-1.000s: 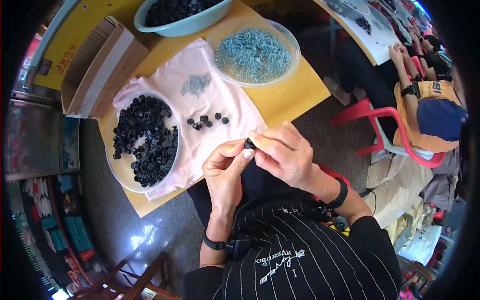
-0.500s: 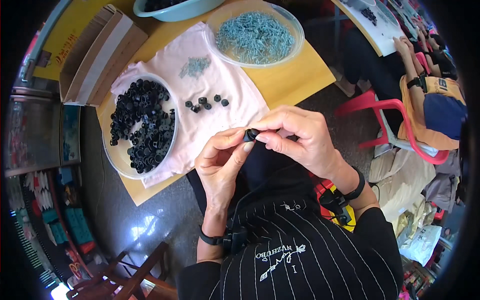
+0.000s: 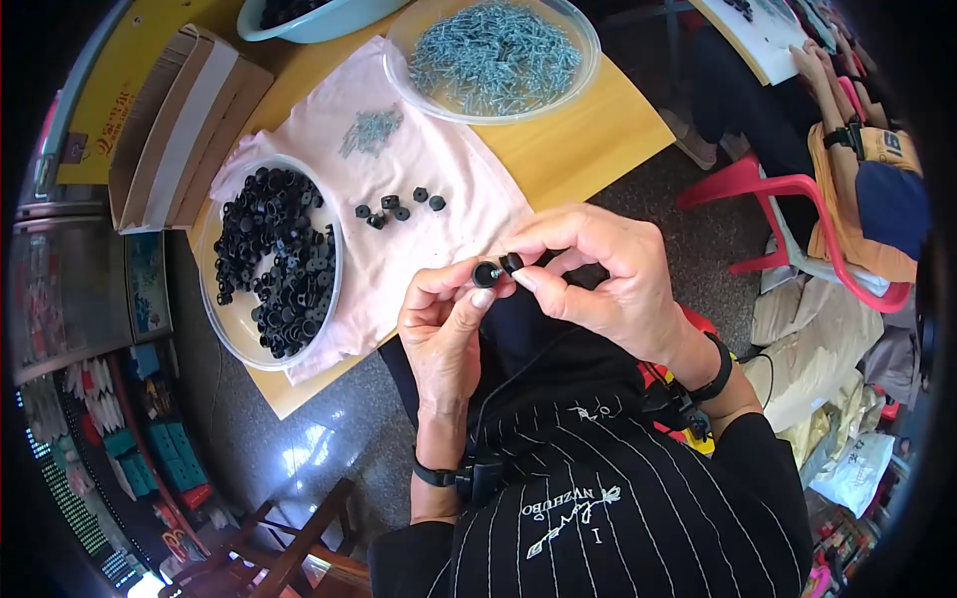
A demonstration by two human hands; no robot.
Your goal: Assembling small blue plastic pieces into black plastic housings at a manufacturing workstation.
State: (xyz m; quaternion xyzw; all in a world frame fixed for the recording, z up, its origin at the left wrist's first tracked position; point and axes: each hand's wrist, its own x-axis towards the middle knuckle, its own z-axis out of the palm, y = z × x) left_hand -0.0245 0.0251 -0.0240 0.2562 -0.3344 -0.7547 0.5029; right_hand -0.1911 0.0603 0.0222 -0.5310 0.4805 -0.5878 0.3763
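Observation:
Close together over my lap, both hands are closed in a pinch. My left hand (image 3: 443, 334) grips a round black plastic cap (image 3: 485, 275) with its hollow side showing. Between the thumb and forefinger of my right hand (image 3: 603, 284) is a small black knob (image 3: 511, 263). A short silvery screw (image 3: 495, 272) spans the small gap between the two parts; which one it is fixed in I cannot tell. Beyond my hands, several black pieces (image 3: 401, 212) lie on a pink cloth (image 3: 439, 164), with a little heap of screws (image 3: 371, 132) farther off.
A round clear tub (image 3: 211, 321) full of black plastic parts stands left on the yellow board (image 3: 618, 125). Another tub (image 3: 596, 62) holds many screws. A cardboard box (image 3: 189, 130) and pale blue basin (image 3: 329, 22) stand at the back. At right, another person sits by a red chair (image 3: 743, 179).
The two black parts, pressed together before, are now slightly apart, with the screw showing between them. The cap has turned its hollow side into view.

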